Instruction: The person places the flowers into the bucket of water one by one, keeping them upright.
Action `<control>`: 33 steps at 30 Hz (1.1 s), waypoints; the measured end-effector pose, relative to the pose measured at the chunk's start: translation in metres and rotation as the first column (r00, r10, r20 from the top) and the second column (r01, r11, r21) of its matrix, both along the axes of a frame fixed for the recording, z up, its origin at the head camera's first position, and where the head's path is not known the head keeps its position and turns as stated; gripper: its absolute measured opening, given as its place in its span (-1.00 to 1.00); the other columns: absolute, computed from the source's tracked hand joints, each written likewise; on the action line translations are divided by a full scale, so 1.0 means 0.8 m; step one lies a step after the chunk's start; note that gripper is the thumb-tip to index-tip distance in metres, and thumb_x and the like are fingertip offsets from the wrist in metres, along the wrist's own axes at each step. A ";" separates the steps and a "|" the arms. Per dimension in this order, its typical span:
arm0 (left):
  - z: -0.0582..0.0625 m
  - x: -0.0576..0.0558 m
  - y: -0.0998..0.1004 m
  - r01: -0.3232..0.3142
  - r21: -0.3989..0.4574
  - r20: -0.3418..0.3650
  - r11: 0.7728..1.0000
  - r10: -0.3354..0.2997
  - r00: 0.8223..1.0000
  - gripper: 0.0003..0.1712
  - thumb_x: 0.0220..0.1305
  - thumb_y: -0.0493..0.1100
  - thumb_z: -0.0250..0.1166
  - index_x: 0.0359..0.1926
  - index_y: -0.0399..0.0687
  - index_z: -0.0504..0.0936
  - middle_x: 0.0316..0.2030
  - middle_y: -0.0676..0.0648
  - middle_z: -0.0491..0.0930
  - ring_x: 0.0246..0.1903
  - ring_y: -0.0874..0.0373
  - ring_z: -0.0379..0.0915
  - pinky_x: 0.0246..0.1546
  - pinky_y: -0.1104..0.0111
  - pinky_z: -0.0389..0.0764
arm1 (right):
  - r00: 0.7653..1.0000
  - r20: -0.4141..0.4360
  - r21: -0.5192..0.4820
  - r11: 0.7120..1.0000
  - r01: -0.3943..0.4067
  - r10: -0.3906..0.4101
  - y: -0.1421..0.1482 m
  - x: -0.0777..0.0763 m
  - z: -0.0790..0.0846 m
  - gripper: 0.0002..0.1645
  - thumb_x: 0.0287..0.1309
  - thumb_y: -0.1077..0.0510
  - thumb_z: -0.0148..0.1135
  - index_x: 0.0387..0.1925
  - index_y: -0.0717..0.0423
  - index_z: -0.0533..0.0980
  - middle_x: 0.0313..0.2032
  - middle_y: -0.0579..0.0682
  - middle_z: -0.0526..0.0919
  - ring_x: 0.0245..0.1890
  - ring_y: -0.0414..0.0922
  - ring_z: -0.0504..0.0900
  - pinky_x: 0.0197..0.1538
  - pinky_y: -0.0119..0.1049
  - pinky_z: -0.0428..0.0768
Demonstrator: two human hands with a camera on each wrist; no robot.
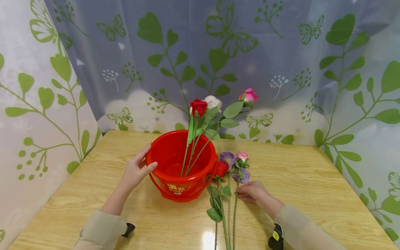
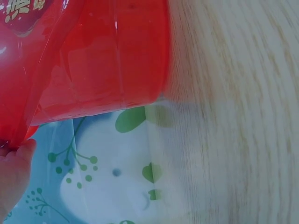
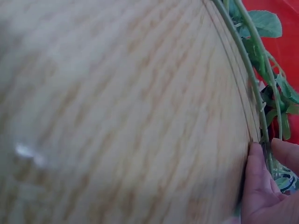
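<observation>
A red plastic bucket [image 1: 182, 187] stands on the table, and my left hand [image 1: 137, 170] grips its left rim, thumb over the edge. In the left wrist view the same hand [image 2: 16, 175] shows at the bucket's upper edge. Inside the bucket lean a red rose [image 1: 198, 107], a white rose [image 1: 213, 102] and a bright pink rose [image 1: 249, 95], heads above the rim. Right of the bucket lie a red rose [image 1: 221, 169], purple flowers [image 1: 227, 159] and a pale pink rose [image 1: 242, 156]. My right hand [image 1: 254, 192] pinches a flower stem [image 1: 235, 208] below the blooms.
The wooden table [image 1: 312, 194] runs back to a curtain [image 1: 265, 45] printed with leaves and butterflies. The loose stems point toward the table's near side. The bucket's red handle [image 1: 202, 187] hangs down in front. Dark straps [image 1: 276, 236] sit by the sleeves.
</observation>
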State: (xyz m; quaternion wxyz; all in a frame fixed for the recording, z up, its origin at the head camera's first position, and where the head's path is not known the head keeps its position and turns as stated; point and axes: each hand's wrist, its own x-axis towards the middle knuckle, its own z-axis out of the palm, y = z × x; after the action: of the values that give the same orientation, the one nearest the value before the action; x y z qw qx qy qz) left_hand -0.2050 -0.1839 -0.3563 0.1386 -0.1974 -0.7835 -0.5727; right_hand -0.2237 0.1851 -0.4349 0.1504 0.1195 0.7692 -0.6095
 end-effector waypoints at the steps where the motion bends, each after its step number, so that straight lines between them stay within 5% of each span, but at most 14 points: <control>1: -0.002 -0.001 -0.001 0.002 0.004 -0.005 1.000 -0.002 1.000 -0.33 0.10 -0.45 0.17 0.21 -0.53 0.09 0.23 -0.35 0.09 0.20 -0.15 0.01 0.00 0.16 0.28 | 1.000 -0.001 0.007 1.000 0.004 -0.004 -0.001 -0.001 0.000 -0.74 -0.05 0.33 0.21 -0.29 0.47 0.49 -0.63 -0.02 0.59 -0.60 -0.20 0.57 -0.47 -0.38 0.58; 15: -0.033 -0.023 -0.013 0.013 0.034 -0.040 0.999 -0.012 0.999 -0.31 0.10 -0.38 0.20 0.24 -0.40 0.14 0.24 -0.25 0.13 0.21 -0.08 0.02 0.00 0.41 0.32 | 1.000 -0.005 0.027 1.000 0.000 0.001 -0.001 -0.003 -0.001 -0.78 -0.05 0.34 0.18 -0.33 0.47 0.52 -0.65 -0.02 0.58 -0.64 -0.21 0.56 -0.50 -0.39 0.58; 33: -0.003 0.000 0.001 -0.011 0.012 -0.012 1.000 0.011 1.000 -0.34 0.09 -0.46 0.15 0.20 -0.54 0.10 0.22 -0.37 0.09 0.21 -0.16 0.00 0.00 0.16 0.28 | 0.997 -0.070 -0.075 0.997 0.023 -0.029 0.013 0.005 0.011 -0.75 -0.03 0.41 0.12 -0.29 0.58 0.42 -0.59 0.02 0.59 -0.60 -0.20 0.56 -0.45 -0.40 0.59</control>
State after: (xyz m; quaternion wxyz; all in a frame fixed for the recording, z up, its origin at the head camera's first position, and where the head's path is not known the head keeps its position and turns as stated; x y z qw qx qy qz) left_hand -0.2053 -0.1835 -0.3584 0.1478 -0.1956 -0.7802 -0.5755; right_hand -0.2198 0.1952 -0.4265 0.1194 0.1020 0.7492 -0.6435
